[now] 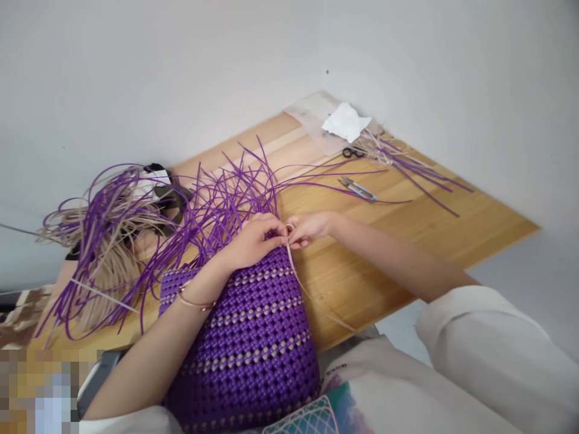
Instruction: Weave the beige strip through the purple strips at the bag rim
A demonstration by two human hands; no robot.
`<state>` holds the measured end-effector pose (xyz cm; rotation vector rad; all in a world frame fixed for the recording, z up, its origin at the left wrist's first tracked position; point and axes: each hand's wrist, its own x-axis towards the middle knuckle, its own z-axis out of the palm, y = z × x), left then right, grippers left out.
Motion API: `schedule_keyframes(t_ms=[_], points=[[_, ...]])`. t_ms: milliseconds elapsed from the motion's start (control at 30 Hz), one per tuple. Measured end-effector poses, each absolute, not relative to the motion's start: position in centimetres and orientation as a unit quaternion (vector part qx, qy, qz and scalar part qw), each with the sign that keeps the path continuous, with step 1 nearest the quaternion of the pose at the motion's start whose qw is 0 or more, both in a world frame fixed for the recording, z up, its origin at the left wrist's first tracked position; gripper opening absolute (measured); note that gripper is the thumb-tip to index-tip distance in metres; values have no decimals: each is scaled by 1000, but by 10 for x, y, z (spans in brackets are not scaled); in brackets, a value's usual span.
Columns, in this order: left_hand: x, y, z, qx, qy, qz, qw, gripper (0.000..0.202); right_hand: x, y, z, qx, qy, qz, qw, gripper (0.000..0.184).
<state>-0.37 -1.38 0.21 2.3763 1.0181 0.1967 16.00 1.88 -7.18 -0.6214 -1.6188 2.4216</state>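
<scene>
A purple woven basket point(262, 325) with beige bands leans over the table's front edge, against my body. Loose purple strands stick out from its far, unfinished rim. My left hand point(260, 241) is closed in a pinch at the basket's upper right corner. Right beside it, my right hand point(310, 231) pinches a beige plastic strip point(296, 274), which makes a small loop between the fingers. The strip's tail hangs down along the basket's right side toward my lap. Whether my left fingers grip the strip or the rim itself is partly hidden.
A big bundle of purple and beige strips point(113, 223) lies at the left. Blue-handled thread snips point(359, 188) rest right of the loose strands. Farther back are black scissor handles point(353, 152), a crumpled white paper point(346, 122) and more cut strips point(420, 166). Walls border the wooden table point(474, 232).
</scene>
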Motion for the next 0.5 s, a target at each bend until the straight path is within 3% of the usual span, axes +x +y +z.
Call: schedule_keyframes(t_ms=[167, 367, 500], points=[[-4, -17, -5, 854, 454, 60, 248, 14, 156, -8, -89, -236, -403, 856, 221, 28], [1, -15, -18, 820, 519, 19, 241, 16, 162, -53, -84, -334, -309, 748, 483, 33], [5, -11, -12, 826, 487, -3, 285, 18, 171, -47, -65, -399, -398, 643, 519, 27]])
